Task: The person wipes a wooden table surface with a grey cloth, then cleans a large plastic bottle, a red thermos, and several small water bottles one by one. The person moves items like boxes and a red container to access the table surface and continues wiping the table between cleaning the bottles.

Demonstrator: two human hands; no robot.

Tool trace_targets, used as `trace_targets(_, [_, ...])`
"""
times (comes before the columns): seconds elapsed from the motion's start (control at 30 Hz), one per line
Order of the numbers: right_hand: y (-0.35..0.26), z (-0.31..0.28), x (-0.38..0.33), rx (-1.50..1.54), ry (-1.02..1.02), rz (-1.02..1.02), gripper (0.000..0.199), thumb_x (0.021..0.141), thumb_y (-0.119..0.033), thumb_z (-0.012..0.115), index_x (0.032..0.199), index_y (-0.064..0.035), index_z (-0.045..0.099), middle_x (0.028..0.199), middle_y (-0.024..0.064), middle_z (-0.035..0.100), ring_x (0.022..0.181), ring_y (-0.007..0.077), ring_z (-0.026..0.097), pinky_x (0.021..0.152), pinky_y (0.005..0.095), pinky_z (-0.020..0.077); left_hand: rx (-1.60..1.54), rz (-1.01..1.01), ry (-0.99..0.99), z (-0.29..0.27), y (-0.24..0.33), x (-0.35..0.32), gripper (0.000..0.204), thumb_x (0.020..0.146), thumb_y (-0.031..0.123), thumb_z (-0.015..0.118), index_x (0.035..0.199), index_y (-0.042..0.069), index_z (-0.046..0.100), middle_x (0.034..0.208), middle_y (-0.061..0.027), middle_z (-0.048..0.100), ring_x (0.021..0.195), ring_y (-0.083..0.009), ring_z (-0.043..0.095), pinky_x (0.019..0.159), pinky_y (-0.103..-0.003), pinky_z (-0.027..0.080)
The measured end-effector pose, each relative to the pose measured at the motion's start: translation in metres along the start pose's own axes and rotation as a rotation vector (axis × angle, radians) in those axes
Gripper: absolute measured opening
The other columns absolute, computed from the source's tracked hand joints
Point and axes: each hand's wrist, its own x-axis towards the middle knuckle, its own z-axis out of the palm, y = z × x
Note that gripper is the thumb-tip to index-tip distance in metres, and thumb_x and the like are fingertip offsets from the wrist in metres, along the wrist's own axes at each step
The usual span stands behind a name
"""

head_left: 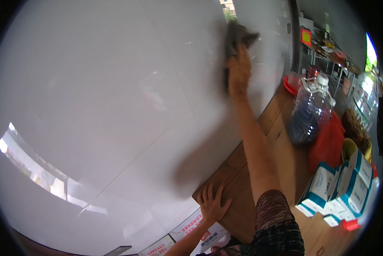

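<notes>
My right hand (240, 74) reaches far up and presses a dark grey cloth (237, 35) against the glossy white tiled wall (114, 94). The cloth is bunched and partly blurred, with a corner sticking out to the right. My left hand (213, 207) rests flat with fingers spread on the near left corner of the wooden table (238, 179), close to the wall, holding nothing. A dark shadow of my right arm falls on the tiles.
To the right on the table stand a large clear plastic bottle (309, 111) with dark contents, a red plastic bag (326, 141) and stacked white-and-teal boxes (347, 192). A red basin (290, 86) sits further back. White printed cartons (195, 226) lie below my left hand.
</notes>
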Motion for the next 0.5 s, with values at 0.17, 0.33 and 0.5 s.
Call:
trace_targets(0.17, [-0.05,-0.013,-0.013,0.008,-0.141,-0.341,0.043,0.092,-0.018,0.049,0.133,-0.0065,0.048,0.144,0.0153,0.037,0.133,0.0328,0.034,0.109,0.0426,0.0251,-0.06,0.013,0.077,0.005,0.019,0.01,0.064,0.082,0.051,0.059,0.135,0.017,0.048,0.143,-0.0197,0.03,0.133,-0.0353,0.025,0.108,-0.051,0.014])
trace_targets(0.33, [-0.117,-0.005,-0.049,0.012,-0.357,-0.625,0.042,0.075,-0.015,0.064,0.117,-0.0145,0.062,0.139,0.0103,0.046,0.13,0.0325,0.036,0.101,0.0442,0.0287,-0.008,-0.006,0.074,-0.006,0.003,0.006,0.062,0.079,0.052,0.062,0.131,0.02,0.051,0.139,-0.0164,0.035,0.132,-0.032,0.028,0.107,-0.048,0.016])
trace_targets(0.5, [-0.072,-0.004,0.016,-0.046,-0.18,-0.554,0.042,0.081,-0.02,0.057,0.123,-0.0127,0.058,0.138,0.0106,0.046,0.129,0.0331,0.036,0.102,0.0443,0.0263,-0.043,0.029,0.046,0.0,0.011,0.009,0.061,0.079,0.053,0.061,0.13,0.019,0.052,0.138,-0.0184,0.035,0.132,-0.0354,0.026,0.107,-0.051,0.015])
